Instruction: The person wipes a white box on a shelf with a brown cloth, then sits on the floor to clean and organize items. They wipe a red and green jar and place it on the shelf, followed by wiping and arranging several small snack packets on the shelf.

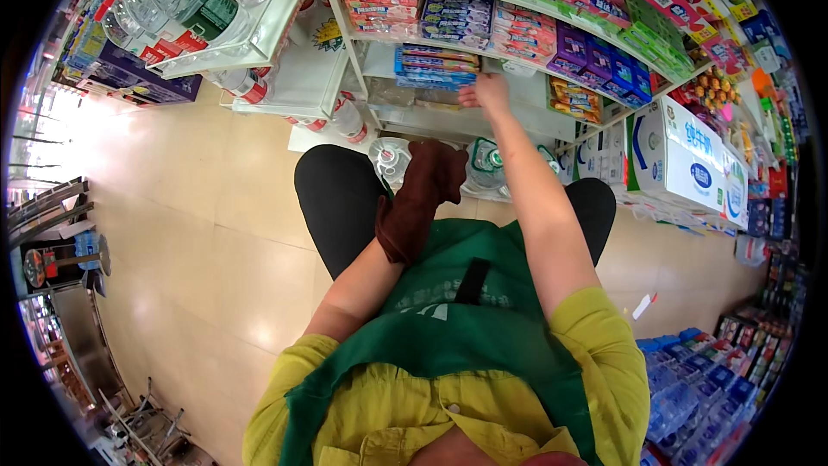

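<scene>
My left hand [435, 171] is covered by a dark brown cloth [407, 213], wrapped over it down to the wrist, and hovers above my lap; its fingers are hidden. Reaching forward, my right hand [484, 94] is at the right end of a stack of blue candy packs [436, 68] on a lower white shelf [540, 100]. Its fingers are bent towards the packs; whether they grip one cannot be told. Pink and purple candy packs [456, 16] fill the shelf above. Orange-yellow packs [574, 100] stand at the lower shelf's right end.
Large clear water bottles [486, 162] stand on the floor before my knees. A side rack at the left holds plastic bottles [200, 6]. White milk cartons [679, 155] are stacked at the right. Wrapped bottle packs [698, 382] lie at the lower right.
</scene>
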`<state>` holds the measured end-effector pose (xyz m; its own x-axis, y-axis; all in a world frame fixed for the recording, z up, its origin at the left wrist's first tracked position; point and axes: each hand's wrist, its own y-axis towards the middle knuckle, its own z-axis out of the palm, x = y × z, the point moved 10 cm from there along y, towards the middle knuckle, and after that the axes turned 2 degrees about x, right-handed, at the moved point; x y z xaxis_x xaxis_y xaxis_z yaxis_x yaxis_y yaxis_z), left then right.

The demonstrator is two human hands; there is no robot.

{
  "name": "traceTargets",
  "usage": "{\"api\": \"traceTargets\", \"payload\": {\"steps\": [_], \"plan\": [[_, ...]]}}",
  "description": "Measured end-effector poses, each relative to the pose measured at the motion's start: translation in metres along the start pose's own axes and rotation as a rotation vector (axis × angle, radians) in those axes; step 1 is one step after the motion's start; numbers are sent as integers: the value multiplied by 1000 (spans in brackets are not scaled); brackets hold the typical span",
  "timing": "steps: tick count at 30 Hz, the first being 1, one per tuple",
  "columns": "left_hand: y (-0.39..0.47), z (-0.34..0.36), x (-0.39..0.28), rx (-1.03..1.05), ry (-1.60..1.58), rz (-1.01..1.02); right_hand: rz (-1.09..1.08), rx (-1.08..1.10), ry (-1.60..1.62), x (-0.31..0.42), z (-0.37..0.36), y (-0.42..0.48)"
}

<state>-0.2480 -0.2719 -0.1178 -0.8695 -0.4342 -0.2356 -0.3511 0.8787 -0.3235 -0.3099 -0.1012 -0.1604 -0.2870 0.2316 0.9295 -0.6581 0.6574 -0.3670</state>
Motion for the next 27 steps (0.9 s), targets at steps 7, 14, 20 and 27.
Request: {"api": "traceTargets", "payload": {"steps": [7,14,20,27], "plan": [[11,24,2,-64,-270,102,125,-201,-24,-14,-58,-28],[-6,-20,-17,-72,10,76,142,-276,787,-60,-45,-3],[-8,-12,-9,-1,53,42,87,-366,866,-64,-90,-8],[2,-11,-19,-116,5,90,139,-463,905,-65,-124,-13]]}}
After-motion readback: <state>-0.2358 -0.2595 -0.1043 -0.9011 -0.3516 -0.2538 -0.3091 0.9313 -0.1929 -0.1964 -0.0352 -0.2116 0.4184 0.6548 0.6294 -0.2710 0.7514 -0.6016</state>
